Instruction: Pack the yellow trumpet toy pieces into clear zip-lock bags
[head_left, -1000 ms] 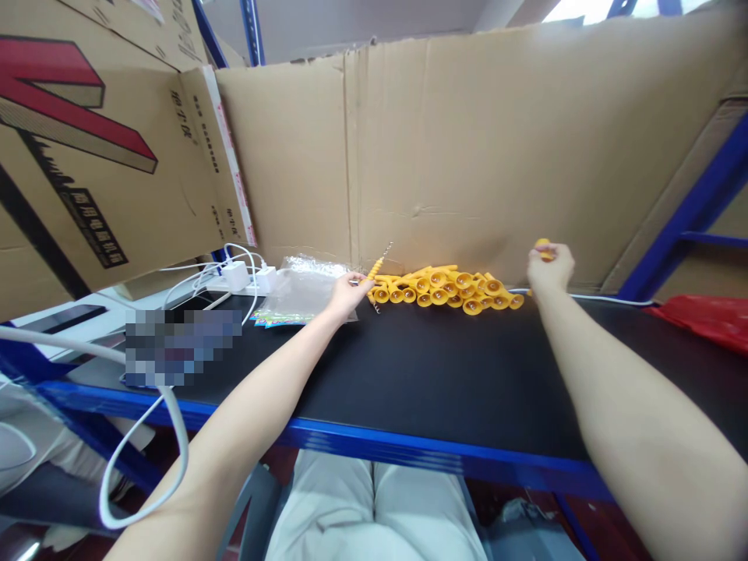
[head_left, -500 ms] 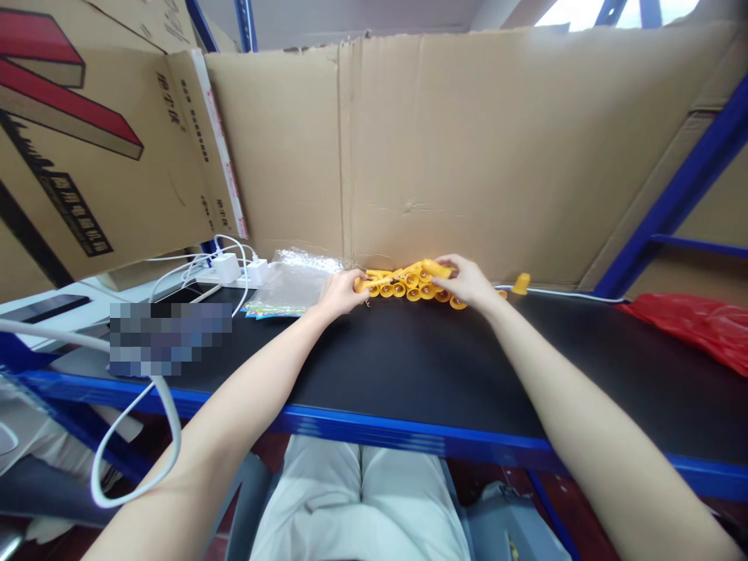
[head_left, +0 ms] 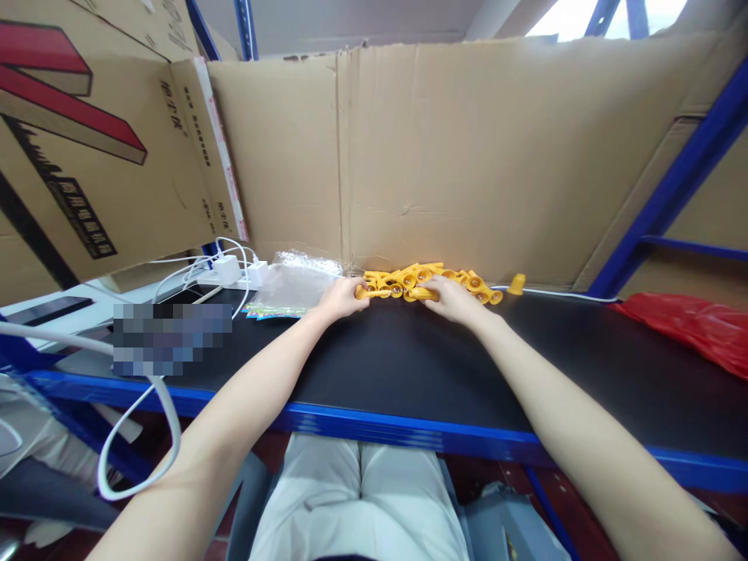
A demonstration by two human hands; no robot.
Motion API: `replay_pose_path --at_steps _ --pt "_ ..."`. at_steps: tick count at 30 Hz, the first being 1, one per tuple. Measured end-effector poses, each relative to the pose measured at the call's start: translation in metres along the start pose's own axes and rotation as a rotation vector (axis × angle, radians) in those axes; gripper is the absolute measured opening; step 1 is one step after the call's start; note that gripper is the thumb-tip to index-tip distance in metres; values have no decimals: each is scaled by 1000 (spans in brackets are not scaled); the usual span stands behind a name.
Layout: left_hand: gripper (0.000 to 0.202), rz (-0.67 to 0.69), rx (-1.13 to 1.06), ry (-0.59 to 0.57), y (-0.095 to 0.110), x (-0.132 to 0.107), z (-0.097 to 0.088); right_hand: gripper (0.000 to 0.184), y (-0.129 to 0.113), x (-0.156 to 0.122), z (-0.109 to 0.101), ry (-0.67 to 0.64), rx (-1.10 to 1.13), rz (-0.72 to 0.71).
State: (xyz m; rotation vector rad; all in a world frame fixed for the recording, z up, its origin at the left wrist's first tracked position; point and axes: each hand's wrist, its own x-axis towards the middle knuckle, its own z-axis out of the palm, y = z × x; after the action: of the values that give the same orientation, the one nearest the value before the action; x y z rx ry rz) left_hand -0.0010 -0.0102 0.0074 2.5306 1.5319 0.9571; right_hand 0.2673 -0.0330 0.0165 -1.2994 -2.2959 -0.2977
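Mid-frame, the left hand (head_left: 344, 297) pinches a slim yellow rod (head_left: 374, 294); the right hand (head_left: 449, 299) grips a yellow tube (head_left: 423, 294). Yellow funnels (head_left: 422, 276) lie behind.

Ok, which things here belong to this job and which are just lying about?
Likely the job:
yellow plastic pieces in the left hand and right hand
piled yellow flared plastic pieces

Likely lying about:
crumpled red plastic
boxy white chargers
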Motion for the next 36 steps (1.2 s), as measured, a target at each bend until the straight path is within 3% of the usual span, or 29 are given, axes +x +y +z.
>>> replay_pose_path --at_steps 8,20,31,36 --pt "29 14 -54 -9 4 -1 -2 26 0 0 -2 -30 44 -27" --pt "28 93 42 -37 29 -10 -4 35 -25 0 -3 -33 101 -93" --pt "26 97 66 -23 27 -9 -3 34 -29 -1 -1 -40 81 -86" --pt "26 74 104 -7 24 -7 -3 40 -29 0 -3 -42 175 -72"
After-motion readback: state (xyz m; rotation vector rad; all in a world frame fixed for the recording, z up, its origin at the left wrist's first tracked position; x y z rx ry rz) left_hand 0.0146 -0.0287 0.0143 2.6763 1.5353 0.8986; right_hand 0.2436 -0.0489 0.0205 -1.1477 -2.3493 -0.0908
